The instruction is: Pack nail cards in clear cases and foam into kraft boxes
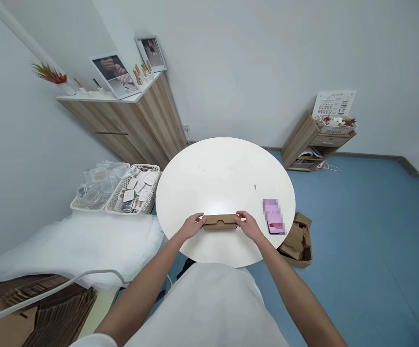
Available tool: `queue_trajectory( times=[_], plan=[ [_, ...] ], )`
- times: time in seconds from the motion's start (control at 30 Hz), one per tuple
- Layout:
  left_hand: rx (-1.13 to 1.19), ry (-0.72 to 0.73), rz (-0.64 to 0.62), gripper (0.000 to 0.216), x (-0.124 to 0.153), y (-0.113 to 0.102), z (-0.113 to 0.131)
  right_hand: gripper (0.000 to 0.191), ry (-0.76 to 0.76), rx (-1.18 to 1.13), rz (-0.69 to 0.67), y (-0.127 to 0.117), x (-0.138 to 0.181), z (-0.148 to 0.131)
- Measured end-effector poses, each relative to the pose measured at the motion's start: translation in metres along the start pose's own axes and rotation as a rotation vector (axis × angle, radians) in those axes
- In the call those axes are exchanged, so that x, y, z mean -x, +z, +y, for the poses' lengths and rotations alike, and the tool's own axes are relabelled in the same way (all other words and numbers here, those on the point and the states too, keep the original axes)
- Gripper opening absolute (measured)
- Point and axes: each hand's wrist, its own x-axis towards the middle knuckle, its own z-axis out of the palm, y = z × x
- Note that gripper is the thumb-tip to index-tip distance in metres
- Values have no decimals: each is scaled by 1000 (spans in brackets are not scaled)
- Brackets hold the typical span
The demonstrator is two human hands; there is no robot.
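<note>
A small brown cardboard box [220, 222] rests on the round white table [216, 173], close to my body. Its long side faces me, with a half-round notch in the upper edge. My left hand [194, 225] grips the left end, the thumb and fingers curled around the corner. At the opposite end my right hand [246, 224] holds the box the same way. What lies inside the box cannot be seen. A phone [274, 217] with a blurred, lit screen lies on the table to the right of my right hand.
Baskets with cards [137, 190] and clear plastic packets [99, 185] stand left of the table. White sheets [122, 241] and stacked flat cardboard [60, 308] lie nearer me. An open carton [298, 241] sits on the floor at right. Behind are a wooden cabinet [158, 115] and a small shelf [299, 140].
</note>
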Motion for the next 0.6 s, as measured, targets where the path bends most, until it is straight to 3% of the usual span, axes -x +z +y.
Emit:
queue_trajectory(
  times=[0.2,0.43,0.6],
  plan=[
    [99,-13,-103,58,1,5,-10,38,108,-103,-91,2,6,0],
    [197,-94,-87,58,4,11,-7,36,137,-221,-65,6,6,0],
    [168,-14,-46,54,4,12,-9,38,128,-243,4,12,9,1]
  ],
)
